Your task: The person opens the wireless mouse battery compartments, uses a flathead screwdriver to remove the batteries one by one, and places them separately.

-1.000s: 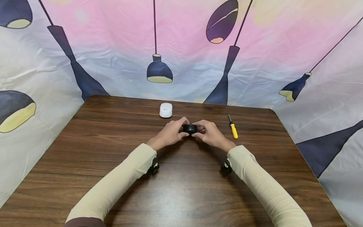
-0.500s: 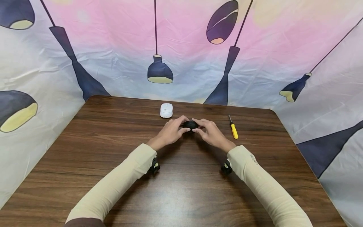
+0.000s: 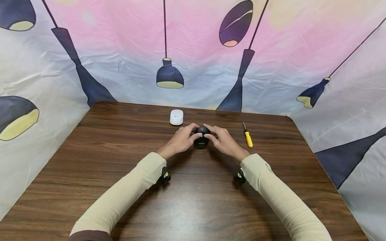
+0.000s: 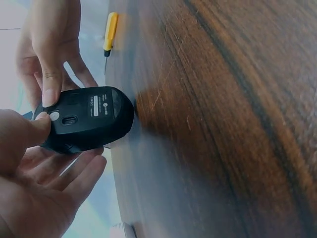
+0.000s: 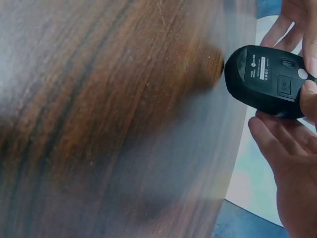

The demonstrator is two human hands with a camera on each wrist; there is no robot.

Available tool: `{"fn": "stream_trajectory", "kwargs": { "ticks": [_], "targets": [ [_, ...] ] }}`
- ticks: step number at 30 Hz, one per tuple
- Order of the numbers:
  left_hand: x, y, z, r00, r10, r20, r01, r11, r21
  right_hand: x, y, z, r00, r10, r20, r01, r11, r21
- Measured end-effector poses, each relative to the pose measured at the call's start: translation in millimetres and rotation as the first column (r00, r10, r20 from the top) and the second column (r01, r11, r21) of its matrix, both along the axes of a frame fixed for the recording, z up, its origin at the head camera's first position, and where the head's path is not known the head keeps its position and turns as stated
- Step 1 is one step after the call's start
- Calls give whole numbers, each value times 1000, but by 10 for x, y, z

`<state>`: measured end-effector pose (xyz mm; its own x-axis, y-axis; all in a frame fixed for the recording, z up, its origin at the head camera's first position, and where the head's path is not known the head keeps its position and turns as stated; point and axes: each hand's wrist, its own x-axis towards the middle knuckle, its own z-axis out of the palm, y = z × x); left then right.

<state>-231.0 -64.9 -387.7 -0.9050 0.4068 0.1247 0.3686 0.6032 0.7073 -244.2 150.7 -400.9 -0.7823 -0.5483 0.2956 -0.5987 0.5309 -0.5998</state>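
A black computer mouse (image 3: 201, 144) is held between both hands near the middle of the table. My left hand (image 3: 182, 139) grips its left side, and my right hand (image 3: 224, 140) grips the right. Seen from the left wrist, the mouse (image 4: 91, 121) turns its underside to the camera, with a label, a sensor window and a round pale spot. Both thumbs press on that underside by the spot, while the other fingers support the top shell. The right wrist view shows the mouse (image 5: 265, 77) with a small rectangular cover in its base.
Behind the left hand stands a white mouse-like object (image 3: 176, 117) on the brown wooden table (image 3: 126, 134). A screwdriver (image 3: 248, 137) with a yellow handle lies to the right of the right hand. Printed fabric (image 3: 199, 83) hangs along the table's back edge.
Both hands have tilted the black mouse, so its underside now faces me; a second ago it showed nearly edge-on. The thumbs have shifted upward onto its base. Screwdriver and white object stay put.
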Motion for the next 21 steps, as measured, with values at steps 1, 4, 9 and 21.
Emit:
{"fn": "stream_trajectory", "kwargs": {
  "ticks": [1, 4, 9, 21],
  "targets": [
    [-1, 0, 0, 1000, 2, 8, -2, 1000, 3, 1, -1, -1, 1000, -1, 4, 1, 1000, 1],
    [-6, 4, -5, 1000, 9, 25, -9, 1000, 5, 2, -3, -4, 1000, 1, 17, -1, 1000, 0],
    [-14, 11, -17, 999, 17, 47, -18, 1000, 14, 7, -13, -8, 998, -9, 55, 9, 1000, -11],
    [-18, 6, -50, 994, 34, 103, -39, 998, 56, 21, -42, 5, 992, -59, 111, 60, 998, -4]
  ]
}}
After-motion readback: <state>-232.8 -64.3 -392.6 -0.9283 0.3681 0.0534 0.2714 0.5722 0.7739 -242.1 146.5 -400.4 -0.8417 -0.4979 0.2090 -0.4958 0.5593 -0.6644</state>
